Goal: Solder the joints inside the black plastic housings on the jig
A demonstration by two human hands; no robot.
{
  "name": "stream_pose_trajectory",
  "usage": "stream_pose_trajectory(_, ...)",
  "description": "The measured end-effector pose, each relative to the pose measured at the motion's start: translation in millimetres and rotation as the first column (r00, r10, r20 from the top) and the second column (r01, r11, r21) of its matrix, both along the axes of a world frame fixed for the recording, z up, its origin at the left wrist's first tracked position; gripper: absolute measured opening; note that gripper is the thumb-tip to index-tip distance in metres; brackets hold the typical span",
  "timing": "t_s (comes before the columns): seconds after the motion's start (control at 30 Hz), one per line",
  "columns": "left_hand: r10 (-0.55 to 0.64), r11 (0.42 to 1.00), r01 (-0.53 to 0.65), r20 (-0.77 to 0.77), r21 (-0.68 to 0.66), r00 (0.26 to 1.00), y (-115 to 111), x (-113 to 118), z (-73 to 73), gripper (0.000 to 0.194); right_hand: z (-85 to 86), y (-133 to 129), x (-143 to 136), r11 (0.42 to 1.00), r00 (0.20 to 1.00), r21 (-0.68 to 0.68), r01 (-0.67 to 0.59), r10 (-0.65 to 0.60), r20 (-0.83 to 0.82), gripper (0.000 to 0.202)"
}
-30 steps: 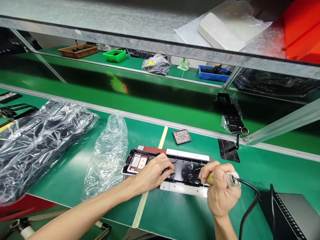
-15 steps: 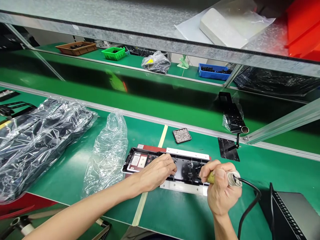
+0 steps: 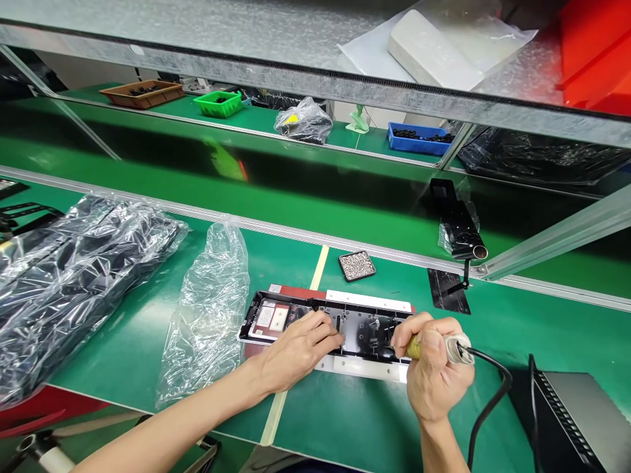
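Observation:
My right hand (image 3: 438, 368) is wrapped around a corded electric screwdriver (image 3: 456, 349) with a yellowish grip and pale end. Its tip is hidden behind my fingers, over the right end of a long black plastic housing (image 3: 355, 336). My left hand (image 3: 300, 351) lies across the middle of this housing, fingers close together and bent down into it. The thumb is out of sight, and anything under the fingertips is hidden. The housing sits in a fixture with white side strips (image 3: 367, 368). Behind it stands a small black tray (image 3: 357, 266) of tiny silvery parts, probably screws.
Clear plastic bagging (image 3: 204, 309) and wrapped dark parts (image 3: 83, 282) lie left. At right are a black bracket-like piece (image 3: 456, 223), a black flat plate (image 3: 448, 292) and a dark vented box (image 3: 576, 414). The black cable (image 3: 497, 374) hangs toward me. A metal shelf (image 3: 246, 62) crosses overhead.
My left fingers have straightened a little and shifted slightly left on the housing. My right hand keeps the screwdriver at nearly the same spot. The whole view has shifted slightly.

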State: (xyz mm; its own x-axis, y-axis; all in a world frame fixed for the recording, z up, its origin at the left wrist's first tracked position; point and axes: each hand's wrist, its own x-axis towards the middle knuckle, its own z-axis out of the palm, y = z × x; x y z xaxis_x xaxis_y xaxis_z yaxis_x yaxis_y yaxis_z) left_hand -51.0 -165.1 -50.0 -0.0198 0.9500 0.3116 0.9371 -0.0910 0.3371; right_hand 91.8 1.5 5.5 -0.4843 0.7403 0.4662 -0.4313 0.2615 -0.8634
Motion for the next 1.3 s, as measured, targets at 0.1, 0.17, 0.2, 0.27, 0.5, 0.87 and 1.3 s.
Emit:
stream_pose_trajectory(0.1, -0.010, 1.000, 0.010, -0.100, -0.002, 0.995, -1.0, 2.9, -1.6, 0.029, 0.1, -0.3, 0.2, 1.000, 1.000, -0.002, -0.009, 0.009, -0.007, 0.020)
stream_pose_trajectory(0.17, -0.013, 1.000, 0.011, -0.113, -0.010, 0.993, -1.4, 4.4, -1.3, 0.029, 0.0, -0.5, 0.5, 1.000, 1.000, -0.008, -0.012, 0.012, -0.011, 0.020)
stream_pose_trajectory(0.2, -0.015, 1.000, 0.014, -0.106, -0.015, 0.994, -1.7, 4.7, -0.7, 0.029, -0.2, -0.5, 0.7, 1.000, 1.000, -0.013, -0.012, 0.012, -0.009, 0.020)
stream_pose_trajectory(0.27, -0.011, 1.000, 0.010, -0.077, -0.014, 0.997, -2.0, 3.3, 2.3, 0.030, -0.6, -0.8, 1.1, 1.000, 1.000, -0.022, -0.011, 0.011, -0.007, 0.020)
stream_pose_trajectory(0.5, 0.171, 0.985, -0.171, -0.012, -0.026, 0.985, 23.2, -36.1, 27.8, 0.023, -1.2, -4.3, 3.0, 0.999, 0.999, -0.028, -0.032, 0.032, -0.006, 0.020)
stream_pose_trajectory(0.87, 0.226, 0.970, -0.224, 0.010, -0.095, 0.974, 121.7, -107.6, -5.1, 0.019, -1.4, -0.7, -0.6, 0.998, 1.000, -0.057, -0.018, 0.017, -0.018, 0.025)
stream_pose_trajectory(1.3, 0.098, 0.983, -0.112, -0.103, -0.148, 0.990, 171.8, -108.9, -21.4, 0.029, -9.6, 1.8, 1.0, 0.999, 0.999, -0.039, -0.029, 0.027, -0.036, 0.023)
